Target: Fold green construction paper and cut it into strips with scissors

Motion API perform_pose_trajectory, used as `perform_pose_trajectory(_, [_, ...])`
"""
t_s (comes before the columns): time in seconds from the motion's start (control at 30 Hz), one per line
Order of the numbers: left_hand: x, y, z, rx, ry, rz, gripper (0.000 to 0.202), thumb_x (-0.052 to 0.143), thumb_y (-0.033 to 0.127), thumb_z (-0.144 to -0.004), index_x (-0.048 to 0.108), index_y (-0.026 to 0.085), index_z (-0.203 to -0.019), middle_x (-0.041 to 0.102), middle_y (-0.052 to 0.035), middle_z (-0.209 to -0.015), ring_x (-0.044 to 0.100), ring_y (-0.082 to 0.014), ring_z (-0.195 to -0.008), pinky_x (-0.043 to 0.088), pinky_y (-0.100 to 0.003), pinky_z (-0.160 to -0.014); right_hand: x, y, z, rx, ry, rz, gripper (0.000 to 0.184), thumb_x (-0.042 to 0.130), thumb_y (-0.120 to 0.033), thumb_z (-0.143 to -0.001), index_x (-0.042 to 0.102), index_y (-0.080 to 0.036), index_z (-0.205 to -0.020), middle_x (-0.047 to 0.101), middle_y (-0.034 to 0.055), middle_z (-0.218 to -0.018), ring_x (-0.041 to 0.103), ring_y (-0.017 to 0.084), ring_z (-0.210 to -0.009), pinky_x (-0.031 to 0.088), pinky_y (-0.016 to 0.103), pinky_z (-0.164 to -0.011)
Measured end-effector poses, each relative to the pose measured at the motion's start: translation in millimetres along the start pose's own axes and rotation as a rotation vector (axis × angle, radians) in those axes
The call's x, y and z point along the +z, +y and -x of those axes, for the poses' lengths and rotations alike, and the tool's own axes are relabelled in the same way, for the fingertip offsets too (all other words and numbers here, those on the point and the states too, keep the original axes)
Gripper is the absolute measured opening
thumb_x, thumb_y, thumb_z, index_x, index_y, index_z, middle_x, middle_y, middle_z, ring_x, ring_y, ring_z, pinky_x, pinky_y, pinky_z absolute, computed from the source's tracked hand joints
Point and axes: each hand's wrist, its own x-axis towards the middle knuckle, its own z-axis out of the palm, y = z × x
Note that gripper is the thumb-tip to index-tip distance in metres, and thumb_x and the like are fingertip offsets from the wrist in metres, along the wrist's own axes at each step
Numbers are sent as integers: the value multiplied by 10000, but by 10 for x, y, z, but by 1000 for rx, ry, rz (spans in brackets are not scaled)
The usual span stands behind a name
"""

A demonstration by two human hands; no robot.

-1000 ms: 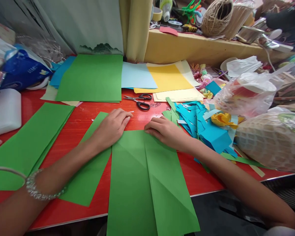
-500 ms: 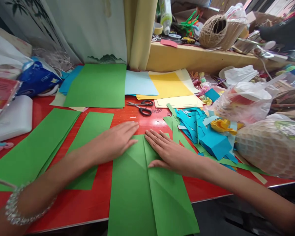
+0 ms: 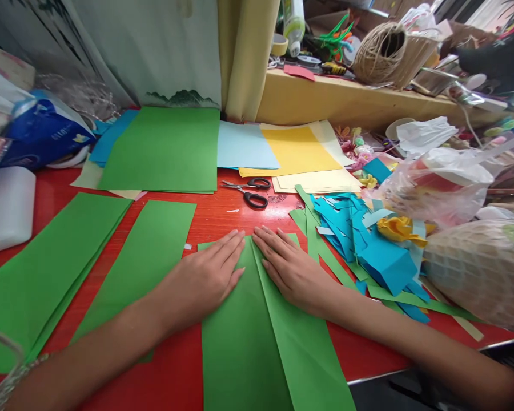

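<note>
A green sheet of paper (image 3: 244, 354) with a folded-in right flap lies in front of me, its near end reaching past the bottom of the view. My left hand (image 3: 212, 271) rests flat on the sheet's upper left part, fingers stretched out toward the far edge. On the folded flap lies my right hand (image 3: 293, 268), also flat with fingers extended. The fingertips of both hands are close together on either side of the flap's edge. Left of my hand is a green paper strip (image 3: 154, 245), partly under my forearm, and beyond it a folded green paper (image 3: 55, 257).
Black-handled scissors (image 3: 256, 192) lie beyond my hands on the red table (image 3: 171, 371). Behind are green sheets (image 3: 163, 148), light blue paper (image 3: 244, 145) and yellow paper (image 3: 297, 148). Blue and green scraps (image 3: 381, 262) and a netted bag (image 3: 480, 274) crowd the right side.
My left hand has come down from the sheet's far edge onto its upper left part. My right hand stays on the flap, its thumb drawn in. The view has shifted slightly.
</note>
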Motion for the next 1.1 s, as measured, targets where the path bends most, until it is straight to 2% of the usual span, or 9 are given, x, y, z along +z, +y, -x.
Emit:
perform_pose_trajectory(0.27, [42, 100, 0, -58, 32, -40, 438, 336, 251, -908, 476, 11, -1247, 458, -177, -1331, 441, -269, -1229, 482, -394, -925, 14, 11, -11, -16, 23, -19, 469, 237, -212, -938, 335, -52, -1367, 328, 154, -1428, 196, 232, -1357, 248, 468, -1096])
perform_pose_trajectory(0.47, [49, 221, -9, -132, 57, -82, 436, 326, 221, -910, 474, -22, -1240, 455, -209, -1321, 434, -278, -1231, 463, -382, -950, 27, 3, -6, -13, 11, -8, 476, 241, -212, -937, 331, -23, -1365, 316, 161, -1432, 187, 237, -1359, 228, 451, -1105])
perform_pose_trajectory(0.67, [-32, 173, 11, -117, 75, -64, 460, 341, 264, -905, 474, -11, -1249, 433, -204, -1345, 383, -288, -1267, 379, -422, -1027, -23, 105, -70, -12, 29, -17, 472, 272, -279, -948, 363, -55, -1353, 339, 146, -1423, 227, 229, -1347, 241, 460, -1098])
perform_pose_trajectory(0.83, [-65, 157, 23, -145, -27, 4, 580, 344, 392, -890, 391, 4, -1319, 361, -196, -1396, 324, -288, -1303, 342, -436, -1051, -110, 114, -80, 7, 115, 66, 467, 292, -262, -950, 352, -37, -1355, 300, 142, -1438, 162, 207, -1363, 169, 425, -1128])
perform_pose_trajectory(0.97, [-31, 131, 24, -98, -77, 56, 603, 325, 414, -892, 305, 48, -1372, 257, -155, -1455, 207, -247, -1353, 262, -418, -1095, -43, 68, -28, 55, 59, 34, 507, 273, -330, -950, 324, -59, -1375, 278, 139, -1445, 153, 207, -1362, 208, 422, -1116])
perform_pose_trajectory(1.1, [11, 134, 46, -140, -122, 110, 607, 290, 433, -900, 271, 74, -1388, 233, -133, -1467, 184, -224, -1360, 238, -407, -1105, 48, 75, -12, 67, 16, 35, 541, 247, -365, -948, 293, -54, -1389, 232, 138, -1458, 122, 209, -1364, 200, 423, -1116])
